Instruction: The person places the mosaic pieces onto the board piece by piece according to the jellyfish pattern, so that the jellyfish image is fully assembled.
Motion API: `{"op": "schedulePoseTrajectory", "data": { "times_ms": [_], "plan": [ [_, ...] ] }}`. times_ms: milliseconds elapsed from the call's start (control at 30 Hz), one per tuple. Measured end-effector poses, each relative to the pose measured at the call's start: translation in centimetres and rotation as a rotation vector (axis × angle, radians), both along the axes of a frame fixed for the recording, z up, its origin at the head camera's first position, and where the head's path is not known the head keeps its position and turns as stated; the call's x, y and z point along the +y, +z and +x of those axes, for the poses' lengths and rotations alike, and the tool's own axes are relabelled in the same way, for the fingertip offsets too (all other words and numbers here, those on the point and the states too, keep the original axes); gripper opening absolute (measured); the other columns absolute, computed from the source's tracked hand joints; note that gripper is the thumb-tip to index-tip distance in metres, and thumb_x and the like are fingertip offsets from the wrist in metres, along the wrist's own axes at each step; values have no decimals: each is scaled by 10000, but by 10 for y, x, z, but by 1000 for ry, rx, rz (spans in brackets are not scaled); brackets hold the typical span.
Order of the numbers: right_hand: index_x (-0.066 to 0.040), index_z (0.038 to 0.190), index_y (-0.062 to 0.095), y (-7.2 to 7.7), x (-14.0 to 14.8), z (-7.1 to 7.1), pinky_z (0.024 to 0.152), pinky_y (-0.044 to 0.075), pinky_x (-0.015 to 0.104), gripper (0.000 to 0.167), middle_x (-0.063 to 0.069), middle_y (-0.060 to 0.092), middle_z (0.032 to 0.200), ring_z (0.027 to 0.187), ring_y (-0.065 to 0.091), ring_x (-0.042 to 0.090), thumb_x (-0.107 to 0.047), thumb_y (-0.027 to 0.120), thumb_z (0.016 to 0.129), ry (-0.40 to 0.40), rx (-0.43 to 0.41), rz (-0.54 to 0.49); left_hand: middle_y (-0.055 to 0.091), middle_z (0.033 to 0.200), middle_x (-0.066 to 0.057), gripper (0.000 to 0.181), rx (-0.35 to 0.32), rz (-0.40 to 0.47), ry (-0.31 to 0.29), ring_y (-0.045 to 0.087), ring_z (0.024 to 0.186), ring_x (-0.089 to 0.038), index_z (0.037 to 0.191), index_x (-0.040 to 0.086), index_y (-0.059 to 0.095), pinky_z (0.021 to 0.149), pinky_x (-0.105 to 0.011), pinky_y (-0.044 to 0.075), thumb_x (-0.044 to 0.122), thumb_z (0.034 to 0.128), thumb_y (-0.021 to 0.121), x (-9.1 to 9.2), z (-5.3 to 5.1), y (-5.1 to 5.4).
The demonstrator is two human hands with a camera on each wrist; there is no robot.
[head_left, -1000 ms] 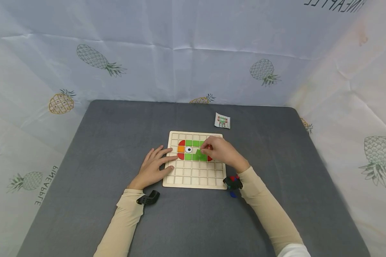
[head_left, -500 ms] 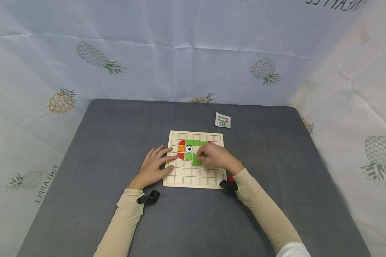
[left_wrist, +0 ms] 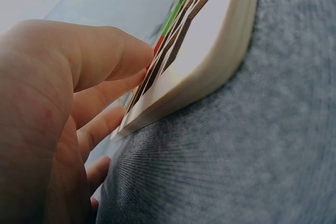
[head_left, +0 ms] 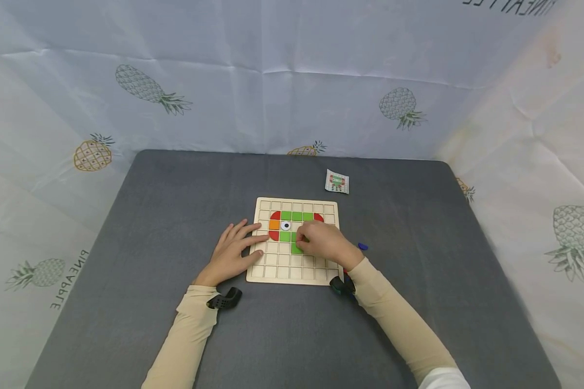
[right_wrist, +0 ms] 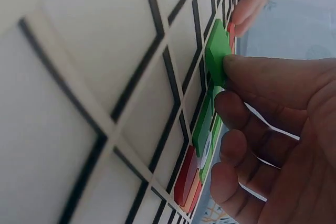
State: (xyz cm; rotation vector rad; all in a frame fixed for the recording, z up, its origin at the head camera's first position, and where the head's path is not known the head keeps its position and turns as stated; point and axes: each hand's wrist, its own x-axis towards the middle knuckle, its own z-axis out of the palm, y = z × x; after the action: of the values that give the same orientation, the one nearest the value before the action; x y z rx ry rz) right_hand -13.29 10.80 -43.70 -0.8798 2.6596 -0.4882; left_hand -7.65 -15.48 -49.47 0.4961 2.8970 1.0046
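A pale gridded wooden board lies on the table, with colored tiles set in its cells. My right hand is over the board's middle, pinching a green tile between thumb and fingers. That tile sits tilted, partly above the cells, below the lower green tile. My left hand rests with spread, fairly straight fingers on the board's left edge. Near its fingertips are an orange tile, red curved tiles and an eye tile. My right hand hides the pattern's right side.
A small picture card lies beyond the board's far right corner. A blue piece is on the grey table right of the board. Loose pieces near my right wrist are mostly hidden. A pineapple-print cloth hangs behind.
My right hand has shifted left and nearer the body, bringing the green tile down below the lower green row. The blue piece has come into view. My left hand stays put.
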Motion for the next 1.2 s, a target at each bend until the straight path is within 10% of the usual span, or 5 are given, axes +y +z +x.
{"op": "schedulePoseTrajectory", "data": {
  "times_ms": [567, 1200],
  "plan": [
    [-182, 874, 686, 8, 7, -1, 574, 425, 232, 96, -53, 637, 798, 654, 512, 100, -228, 709, 954, -35, -105, -100, 461, 1583, -27, 421, 2, 3, -13, 203, 1573, -312, 1378, 269, 655, 1306, -537, 32, 348, 965, 665, -1, 0, 0],
    [-129, 887, 609, 41, 95, -2, 549, 403, 274, 184, 7, 539, 757, 638, 456, 153, -267, 688, 977, -235, -109, -249, 462, 1581, -35, 423, 6, 0, -16, 204, 1572, -315, 1375, 259, 658, 1305, -540, 37, 343, 961, 669, -1, -1, 0]
  ]
}}
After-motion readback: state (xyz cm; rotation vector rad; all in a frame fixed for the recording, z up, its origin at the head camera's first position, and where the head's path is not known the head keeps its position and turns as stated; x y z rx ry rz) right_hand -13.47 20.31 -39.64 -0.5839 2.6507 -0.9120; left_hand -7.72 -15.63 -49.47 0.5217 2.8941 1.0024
